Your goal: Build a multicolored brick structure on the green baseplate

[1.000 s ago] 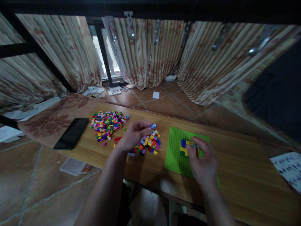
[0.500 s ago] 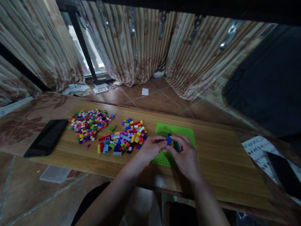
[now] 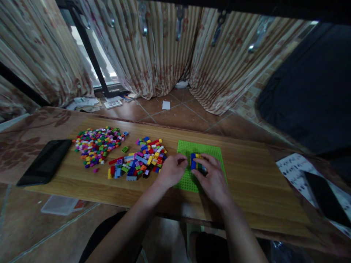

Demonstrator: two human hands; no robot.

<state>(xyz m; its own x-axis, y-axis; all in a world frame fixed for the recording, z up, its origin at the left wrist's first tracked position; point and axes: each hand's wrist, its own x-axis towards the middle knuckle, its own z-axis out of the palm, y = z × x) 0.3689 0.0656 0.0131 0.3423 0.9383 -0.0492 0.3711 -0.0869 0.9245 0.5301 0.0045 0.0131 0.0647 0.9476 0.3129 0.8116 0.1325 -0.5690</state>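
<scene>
A green baseplate (image 3: 203,149) lies on the wooden table (image 3: 252,182). On it stands a small build of blue, yellow and green bricks (image 3: 196,163). My right hand (image 3: 212,179) curls around the build from the right, fingers closed on it. My left hand (image 3: 172,170) sits at the plate's left edge with fingers pinched together beside the build; what they hold is too small to make out. Left of my hands lies a pile of larger mixed bricks (image 3: 139,160).
A heap of tiny coloured bricks (image 3: 97,144) lies further left, then a black tablet (image 3: 44,162) at the table's left end. A printed sheet (image 3: 297,168) and a dark device (image 3: 325,199) lie at the right. Curtains hang behind; a clear plastic box (image 3: 59,204) is on the floor.
My left hand left the brick pile and came to the baseplate beside the build. My right hand closed on the build. The view has shifted right.
</scene>
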